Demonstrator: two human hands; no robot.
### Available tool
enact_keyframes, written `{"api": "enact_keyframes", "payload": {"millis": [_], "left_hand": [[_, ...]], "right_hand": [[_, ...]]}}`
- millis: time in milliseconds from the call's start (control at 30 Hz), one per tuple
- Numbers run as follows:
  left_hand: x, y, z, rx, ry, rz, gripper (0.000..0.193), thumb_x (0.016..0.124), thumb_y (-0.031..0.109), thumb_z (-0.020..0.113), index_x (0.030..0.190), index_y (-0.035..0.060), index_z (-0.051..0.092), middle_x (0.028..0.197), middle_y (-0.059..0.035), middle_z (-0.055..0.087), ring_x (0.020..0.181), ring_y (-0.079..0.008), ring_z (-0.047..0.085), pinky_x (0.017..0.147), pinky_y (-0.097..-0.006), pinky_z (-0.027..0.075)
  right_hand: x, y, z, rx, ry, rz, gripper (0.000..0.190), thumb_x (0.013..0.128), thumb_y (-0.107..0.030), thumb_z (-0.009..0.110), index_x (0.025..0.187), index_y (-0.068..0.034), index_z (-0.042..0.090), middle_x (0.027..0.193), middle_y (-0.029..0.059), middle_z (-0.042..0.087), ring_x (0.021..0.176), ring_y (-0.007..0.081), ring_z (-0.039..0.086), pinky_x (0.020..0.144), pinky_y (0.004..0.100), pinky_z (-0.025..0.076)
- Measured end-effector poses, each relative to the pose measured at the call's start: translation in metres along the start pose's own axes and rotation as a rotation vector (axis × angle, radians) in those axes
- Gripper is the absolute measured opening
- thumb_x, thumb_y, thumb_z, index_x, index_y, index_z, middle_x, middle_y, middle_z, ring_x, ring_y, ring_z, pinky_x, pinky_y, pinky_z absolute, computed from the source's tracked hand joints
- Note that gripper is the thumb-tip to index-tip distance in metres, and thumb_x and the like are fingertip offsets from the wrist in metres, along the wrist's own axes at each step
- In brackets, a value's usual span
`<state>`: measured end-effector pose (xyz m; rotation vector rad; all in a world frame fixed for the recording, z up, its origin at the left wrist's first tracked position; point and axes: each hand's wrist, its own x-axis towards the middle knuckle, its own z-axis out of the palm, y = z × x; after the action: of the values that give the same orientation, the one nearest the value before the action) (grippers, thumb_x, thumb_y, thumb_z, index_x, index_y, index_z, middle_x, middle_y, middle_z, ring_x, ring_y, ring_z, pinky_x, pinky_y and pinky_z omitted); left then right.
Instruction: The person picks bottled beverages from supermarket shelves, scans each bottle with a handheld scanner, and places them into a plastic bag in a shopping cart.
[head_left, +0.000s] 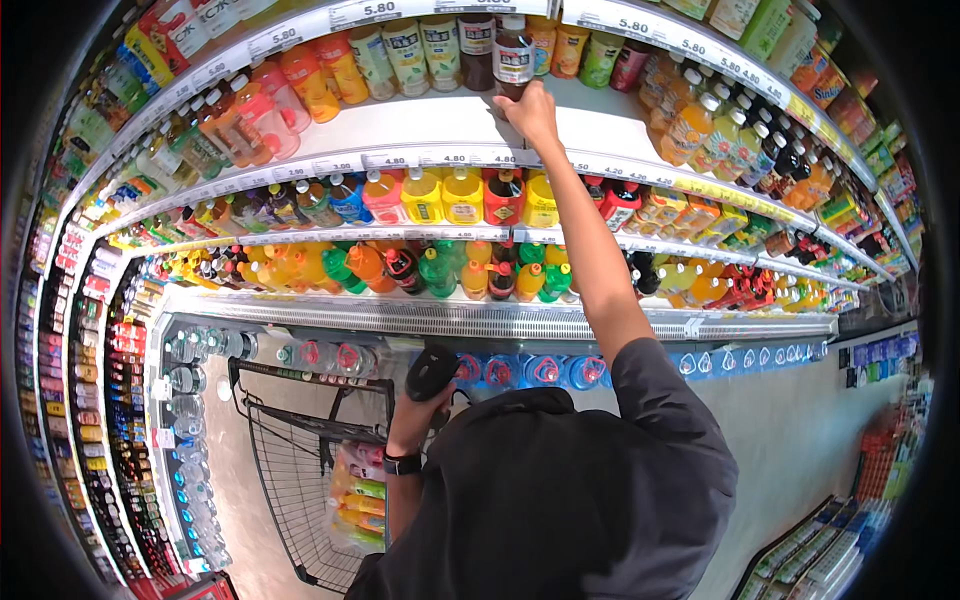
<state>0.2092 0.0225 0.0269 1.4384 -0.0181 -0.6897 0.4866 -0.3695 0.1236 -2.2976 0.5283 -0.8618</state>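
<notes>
My right hand (531, 112) reaches up to a white store shelf (450, 120) and grips the lower part of a dark tea bottle (514, 54) with a pale label and white cap. A similar dark bottle (477, 52) stands just left of it, beside pale green-labelled bottles (439, 54). On the right are an orange bottle (571, 49) and a green one (600, 56). Low down near my chest, my left hand (420, 412) is closed around a black handheld device (433, 373), perhaps a scanner. A dark band circles the left wrist.
A wire shopping cart (281, 457) with packs of bottled drinks (361, 502) stands at my lower left. Lower shelves hold juice and soda bottles (463, 196). Large water bottles (544, 371) line the shelf base. Stacked goods (806, 555) are at the lower right.
</notes>
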Motion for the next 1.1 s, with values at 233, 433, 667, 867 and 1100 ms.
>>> {"api": "enact_keyframes", "payload": {"millis": [233,433,667,867,1100], "left_hand": [[0.01,-0.004,-0.004,0.037,-0.089,-0.023,0.023,0.087,0.005,0.066,0.11,0.0024,0.064,0.075,0.0028,0.055,0.063,-0.0061,0.049,0.059,-0.0224,0.039],[0.003,-0.007,-0.004,-0.006,-0.038,0.02,0.011,0.086,0.013,0.071,0.087,0.0057,0.063,0.068,0.0034,0.055,0.06,-0.0057,0.051,0.056,-0.0232,0.039],[-0.009,-0.007,-0.006,-0.049,-0.029,0.0,0.009,0.087,0.011,0.069,0.087,0.0061,0.061,0.07,0.0035,0.054,0.063,-0.0058,0.049,0.058,-0.0233,0.039],[-0.006,-0.005,-0.005,0.025,-0.032,0.024,0.009,0.088,0.012,0.069,0.089,0.0063,0.062,0.071,0.0038,0.054,0.064,-0.0055,0.049,0.058,-0.0233,0.038],[0.003,-0.03,0.003,-0.03,-0.044,0.026,0.009,0.088,0.013,0.07,0.09,0.0068,0.063,0.07,0.004,0.055,0.061,-0.0049,0.049,0.056,-0.0221,0.037]], "right_hand": [[0.029,0.003,0.039,-0.025,0.157,0.051,0.042,0.08,-0.033,0.073,0.081,0.009,0.069,0.091,0.0301,0.066,0.094,0.0434,0.064,0.083,0.0462,0.051],[0.042,0.012,0.051,0.022,0.043,0.095,0.079,0.079,-0.039,0.073,0.124,0.01,0.031,0.106,0.0356,0.061,0.103,0.0472,0.059,0.086,0.0473,0.049],[0.05,0.009,0.052,0.082,0.057,0.165,0.082,0.08,-0.043,0.073,0.128,0.01,0.033,0.114,0.0316,0.061,0.108,0.0438,0.059,0.09,0.0437,0.049],[0.042,0.009,0.029,0.012,-0.123,0.19,0.081,0.077,-0.045,0.075,0.125,0.012,0.043,0.121,0.0331,0.057,0.112,0.0412,0.058,0.094,0.041,0.048],[-0.182,-0.022,-0.033,0.52,0.102,-0.248,0.034,0.086,-0.003,0.057,0.119,0.001,0.053,0.113,0.0216,0.056,0.106,0.0391,0.056,0.088,0.0423,0.047]]}}
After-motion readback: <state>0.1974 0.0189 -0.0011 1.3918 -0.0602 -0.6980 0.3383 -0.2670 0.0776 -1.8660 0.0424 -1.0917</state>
